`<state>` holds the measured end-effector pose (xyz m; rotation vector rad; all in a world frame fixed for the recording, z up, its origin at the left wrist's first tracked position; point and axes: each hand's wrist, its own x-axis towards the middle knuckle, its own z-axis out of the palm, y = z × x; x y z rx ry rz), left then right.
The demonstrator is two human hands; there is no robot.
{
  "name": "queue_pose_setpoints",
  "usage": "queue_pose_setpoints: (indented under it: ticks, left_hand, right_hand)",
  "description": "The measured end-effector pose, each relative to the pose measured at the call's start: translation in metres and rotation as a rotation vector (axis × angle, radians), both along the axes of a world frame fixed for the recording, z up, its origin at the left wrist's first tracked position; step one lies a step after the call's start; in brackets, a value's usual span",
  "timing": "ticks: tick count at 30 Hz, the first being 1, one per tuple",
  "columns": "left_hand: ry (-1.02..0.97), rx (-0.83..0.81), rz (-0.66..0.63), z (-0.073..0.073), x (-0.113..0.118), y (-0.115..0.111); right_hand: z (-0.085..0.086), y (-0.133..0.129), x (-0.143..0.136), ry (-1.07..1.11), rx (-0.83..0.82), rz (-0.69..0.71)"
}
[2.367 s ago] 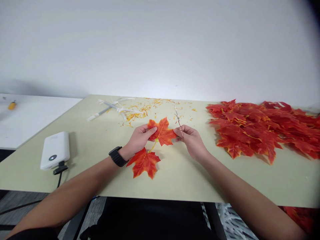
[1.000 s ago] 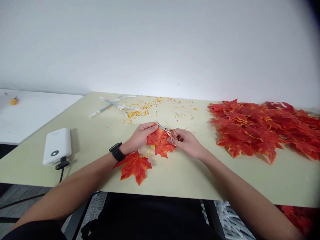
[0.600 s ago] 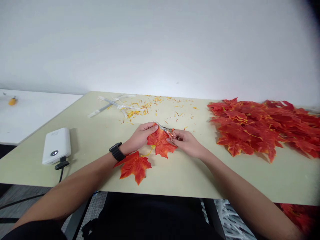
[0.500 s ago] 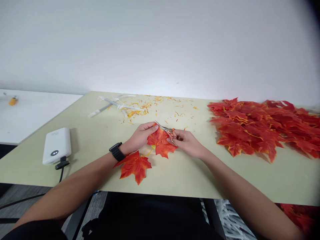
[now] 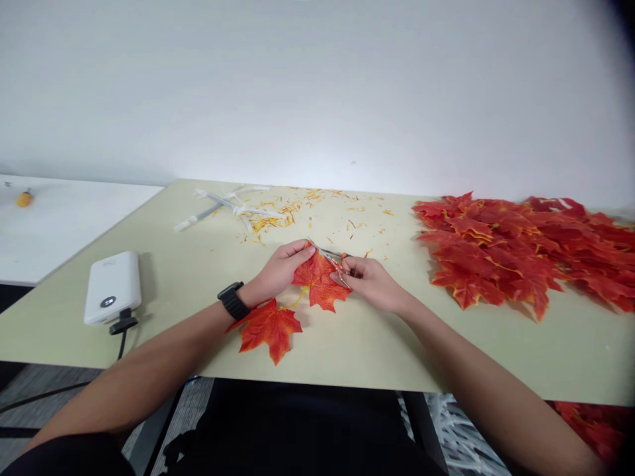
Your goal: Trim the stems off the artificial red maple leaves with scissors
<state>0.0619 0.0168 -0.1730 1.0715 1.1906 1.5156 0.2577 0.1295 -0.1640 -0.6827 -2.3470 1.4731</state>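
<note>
Between my hands is a red artificial maple leaf (image 5: pixel 320 285) with orange edges. My left hand (image 5: pixel 284 266) pinches it at its upper left, thumb on top. In my right hand (image 5: pixel 368 281) is a pair of metal scissors (image 5: pixel 333 258), fingers in the handles. The blades lie over the leaf's upper edge and point up and left toward my left thumb. A second red maple leaf (image 5: pixel 272 330) rests below my left wrist, joined to the first by a thin yellow stem (image 5: pixel 296 302).
A pile of red maple leaves (image 5: pixel 491 251) covers the table's right side. Yellow and orange trimmings (image 5: pixel 278 221) are scattered at the back, beside clear plastic strips (image 5: pixel 223 206). A white power bank (image 5: pixel 113 287) with a black cable stands at the left. More leaves (image 5: pixel 590 423) show below the table edge.
The scissor blades have closed slightly along the leaf's upper edge. Both hands and the leaves otherwise stay nearly where they were.
</note>
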Motion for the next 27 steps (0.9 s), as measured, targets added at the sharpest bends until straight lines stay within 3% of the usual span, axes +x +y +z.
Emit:
queue_pose_setpoints:
  ticks: [17,27]
  left_hand:
    - [0.102,-0.021,0.024,-0.0005,0.0005,-0.0004]
    - [0.106,-0.021,0.025,0.0036,0.0039,-0.0023]
  right_hand:
    - [-0.0083,0.0023,0.0018,-0.017,0.166,0.01]
    - [-0.0096,0.0015,0.0019,-0.018,0.171,0.013]
